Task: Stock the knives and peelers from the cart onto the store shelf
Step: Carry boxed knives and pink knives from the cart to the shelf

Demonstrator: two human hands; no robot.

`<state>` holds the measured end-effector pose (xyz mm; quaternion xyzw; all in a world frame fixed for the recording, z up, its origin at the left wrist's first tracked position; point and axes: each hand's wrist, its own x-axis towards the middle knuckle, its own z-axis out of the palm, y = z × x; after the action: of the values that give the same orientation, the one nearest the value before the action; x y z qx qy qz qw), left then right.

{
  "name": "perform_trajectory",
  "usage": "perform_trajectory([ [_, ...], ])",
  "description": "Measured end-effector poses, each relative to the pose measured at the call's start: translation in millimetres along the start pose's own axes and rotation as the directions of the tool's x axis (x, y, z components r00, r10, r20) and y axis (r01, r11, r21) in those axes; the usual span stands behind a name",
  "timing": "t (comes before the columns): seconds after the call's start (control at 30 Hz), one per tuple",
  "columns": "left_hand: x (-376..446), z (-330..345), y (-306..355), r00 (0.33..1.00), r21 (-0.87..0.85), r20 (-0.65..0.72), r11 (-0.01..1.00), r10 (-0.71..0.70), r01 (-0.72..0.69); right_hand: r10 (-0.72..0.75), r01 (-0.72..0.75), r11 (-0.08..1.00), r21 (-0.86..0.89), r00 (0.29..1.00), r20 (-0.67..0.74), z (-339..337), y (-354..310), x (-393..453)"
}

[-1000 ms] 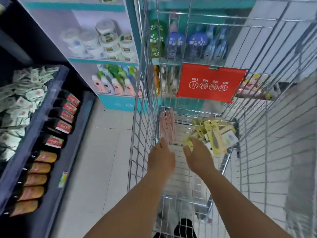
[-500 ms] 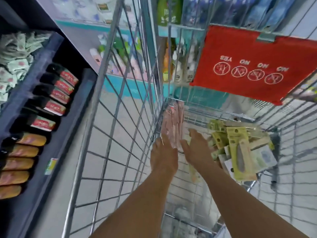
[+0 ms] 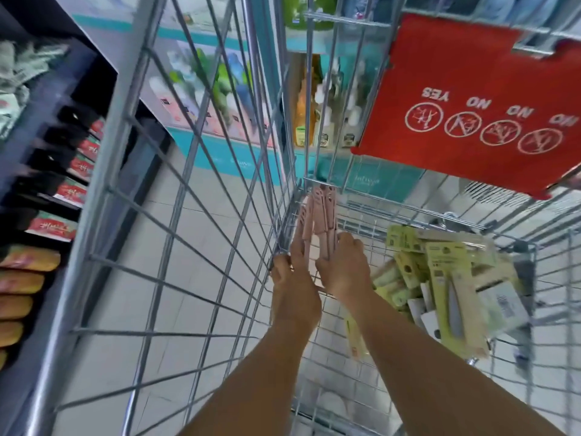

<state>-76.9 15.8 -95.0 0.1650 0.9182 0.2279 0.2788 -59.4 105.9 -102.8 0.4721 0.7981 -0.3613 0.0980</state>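
Hands are deep in the cart (image 3: 201,196) corner: left hand (image 3: 290,278) flat against the near-left side of the pink packs (image 3: 317,221), right hand (image 3: 344,269) curled on their right, long axis running straight away, and the green knife packs (image 3: 452,287) off right.

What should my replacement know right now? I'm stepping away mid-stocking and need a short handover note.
Left hand: fingers flat against the pink packs standing at the cart's far left corner.
Right hand: fingers curled onto the same pink packs.
Green carded knives and peelers lie piled at the cart's right side.
Done: nothing visibly out of the cart.
Left: lift the pink packs, then the green ones, onto the shelf.
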Motion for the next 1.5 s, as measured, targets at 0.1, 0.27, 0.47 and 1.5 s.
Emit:
perform_trajectory([
  [0.1, -3, -3, 0, 1.000, -0.083, -0.017, 0.997, 0.002, -0.004, 0.027, -0.026, 0.999, -0.024, 1.000, 0.012, 0, -1, 0],
  [0.27, -7, -9, 1, 1.000, -0.119, -0.010, 0.993, 0.001, -0.002, 0.083, -0.083, 0.997, -0.006, 0.996, 0.017, 2, -1, -3],
  [0.47, -20, -13, -7, 0.998, -0.088, 0.047, 0.995, 0.051, -0.046, 0.088, -0.093, 0.995, 0.039, 0.991, 0.105, -11, 5, -28],
  [1.5, -307, -344, 36, 0.849, -0.065, -0.415, 0.920, 0.326, -0.386, -0.410, 0.489, 0.829, 0.271, 0.862, -0.299, -173, -196, -389],
])
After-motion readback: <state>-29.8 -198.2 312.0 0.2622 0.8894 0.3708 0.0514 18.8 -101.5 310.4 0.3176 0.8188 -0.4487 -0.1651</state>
